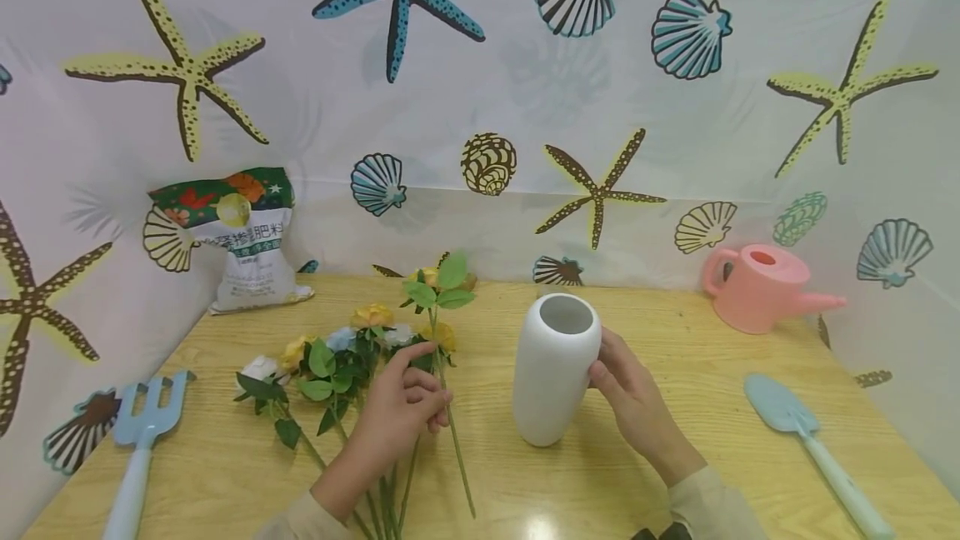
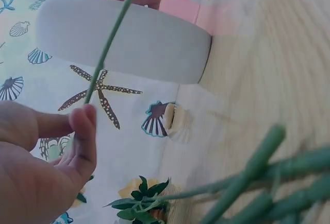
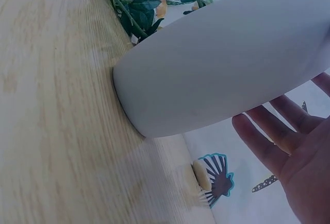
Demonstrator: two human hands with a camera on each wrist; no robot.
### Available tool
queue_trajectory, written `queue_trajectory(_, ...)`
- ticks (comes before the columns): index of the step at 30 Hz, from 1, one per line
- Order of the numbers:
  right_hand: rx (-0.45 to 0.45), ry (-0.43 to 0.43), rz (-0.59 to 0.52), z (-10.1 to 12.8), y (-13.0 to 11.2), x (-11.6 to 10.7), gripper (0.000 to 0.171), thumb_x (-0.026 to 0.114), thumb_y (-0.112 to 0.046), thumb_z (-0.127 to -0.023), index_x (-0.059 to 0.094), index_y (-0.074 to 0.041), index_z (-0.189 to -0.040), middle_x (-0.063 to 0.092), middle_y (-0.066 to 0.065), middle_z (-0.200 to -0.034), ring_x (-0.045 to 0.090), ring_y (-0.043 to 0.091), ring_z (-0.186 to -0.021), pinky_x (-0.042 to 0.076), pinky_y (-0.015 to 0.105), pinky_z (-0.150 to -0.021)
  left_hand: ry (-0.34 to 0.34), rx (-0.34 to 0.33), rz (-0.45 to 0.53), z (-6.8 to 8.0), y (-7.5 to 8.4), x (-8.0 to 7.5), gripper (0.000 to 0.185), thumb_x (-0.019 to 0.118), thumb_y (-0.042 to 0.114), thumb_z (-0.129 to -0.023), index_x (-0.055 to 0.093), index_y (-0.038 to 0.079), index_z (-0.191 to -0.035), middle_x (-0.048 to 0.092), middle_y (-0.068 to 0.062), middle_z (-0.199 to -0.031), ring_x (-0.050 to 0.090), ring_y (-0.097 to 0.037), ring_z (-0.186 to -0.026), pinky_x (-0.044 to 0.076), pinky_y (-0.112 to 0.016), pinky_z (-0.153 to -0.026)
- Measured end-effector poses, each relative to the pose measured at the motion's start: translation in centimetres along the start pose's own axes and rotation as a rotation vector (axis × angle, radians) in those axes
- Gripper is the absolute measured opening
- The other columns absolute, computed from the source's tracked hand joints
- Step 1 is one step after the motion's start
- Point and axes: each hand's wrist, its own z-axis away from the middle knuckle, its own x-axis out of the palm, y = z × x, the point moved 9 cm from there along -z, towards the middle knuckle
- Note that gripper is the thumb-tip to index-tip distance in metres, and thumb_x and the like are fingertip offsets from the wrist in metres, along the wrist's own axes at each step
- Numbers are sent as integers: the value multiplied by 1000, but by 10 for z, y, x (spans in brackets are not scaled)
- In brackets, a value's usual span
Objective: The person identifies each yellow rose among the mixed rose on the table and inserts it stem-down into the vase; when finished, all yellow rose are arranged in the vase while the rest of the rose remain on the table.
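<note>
In the head view my left hand [image 1: 401,402] pinches the green stem [image 1: 459,448] of an artificial flower between thumb and fingers. Leaves [image 1: 452,277] show at its upper end, with a yellow bloom partly hidden behind them. A white vase [image 1: 551,382] stands upright on the table, right of that stem. My right hand [image 1: 637,398] touches the vase's right side; the right wrist view shows its fingers [image 3: 263,136] fairly straight, tips against the wall. Several more artificial flowers, among them a white rose [image 1: 262,372] and an orange one [image 1: 372,317], lie under and beside my left hand.
A blue hand fork [image 1: 146,432] lies at the left, a blue trowel [image 1: 813,444] at the right. At the back stand a fertilizer bag [image 1: 258,261] on the left and a pink watering can [image 1: 761,286] on the right. A patterned curtain [image 1: 465,98] encloses the wooden table [image 1: 660,315].
</note>
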Motion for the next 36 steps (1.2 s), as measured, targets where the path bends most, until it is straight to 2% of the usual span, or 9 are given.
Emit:
queue_trajectory(4, -4, 0, 8, 0, 0, -1, 43, 42, -7, -107, 43, -11, -150, 56, -26, -134, 59, 0, -116, 57, 30, -87, 117, 16, 87, 2, 5, -8, 65, 67, -4, -93, 38, 7, -150, 69, -11, -91, 66, -17, -63, 57, -28, -59)
queue_trajectory(11, -12, 11, 4, 2, 0, -4, 43, 43, -6, -106, 44, -10, -150, 57, -25, -133, 60, 1, -115, 57, 30, -86, 294, 41, 275, 6, 8, -17, 73, 65, -3, -95, 28, 15, -155, 68, -1, -89, 68, -13, -68, 60, -28, -67)
queue_trajectory(16, -4, 10, -8, 2, 0, -4, 44, 45, -6, -106, 44, -10, -150, 58, -24, -134, 60, 1, -115, 57, 29, -86, 461, 156, 418, 12, 19, -25, 74, 64, -4, -96, 24, 16, -155, 65, 0, -90, 69, -12, -69, 59, -25, -67)
queue_trajectory(18, 2, 13, -10, 1, 0, -4, 44, 46, -7, -106, 44, -10, -150, 59, -18, -135, 60, 1, -115, 58, 30, -86, 514, 216, 466, 14, 26, -28, 72, 63, -2, -97, 23, 17, -153, 64, -1, -90, 69, -13, -69, 59, -25, -67)
queue_trajectory(20, 6, 20, -11, 0, 0, -4, 43, 48, -7, -106, 45, -9, -149, 61, -6, -136, 61, 0, -115, 58, 30, -86, 555, 279, 515, 15, 36, -31, 71, 64, 1, -97, 23, 17, -152, 64, -4, -92, 69, -15, -70, 60, -26, -68)
queue_trajectory(23, 16, 31, -7, -1, -1, -5, 43, 49, -8, -105, 45, -9, -148, 62, 14, -137, 61, -1, -114, 58, 30, -85, 586, 358, 588, 14, 51, -31, 70, 64, 2, -97, 23, 18, -151, 63, -7, -94, 68, -19, -71, 60, -27, -70)
queue_trajectory(25, 23, 38, -2, -1, -2, -5, 43, 50, -9, -105, 46, -9, -148, 61, 22, -137, 60, -1, -113, 58, 30, -85, 592, 394, 636, 12, 61, -29, 69, 65, 2, -96, 23, 18, -150, 62, -9, -95, 69, -19, -72, 60, -27, -71)
queue_trajectory(31, 36, 47, 11, -2, -2, -8, 42, 51, -9, -105, 47, -9, -147, 61, 22, -136, 60, -1, -113, 57, 30, -86, 598, 465, 727, 8, 81, -15, 69, 66, 0, -95, 25, 16, -148, 63, -9, -93, 69, -19, -71, 60, -28, -71)
queue_trajectory(36, 35, 47, 23, -2, -1, -8, 42, 52, -9, -104, 47, -8, -146, 62, 23, -135, 60, -1, -112, 57, 31, -85, 617, 552, 782, 7, 95, -10, 69, 67, -2, -93, 26, 12, -147, 64, -10, -90, 68, -20, -69, 60, -28, -70)
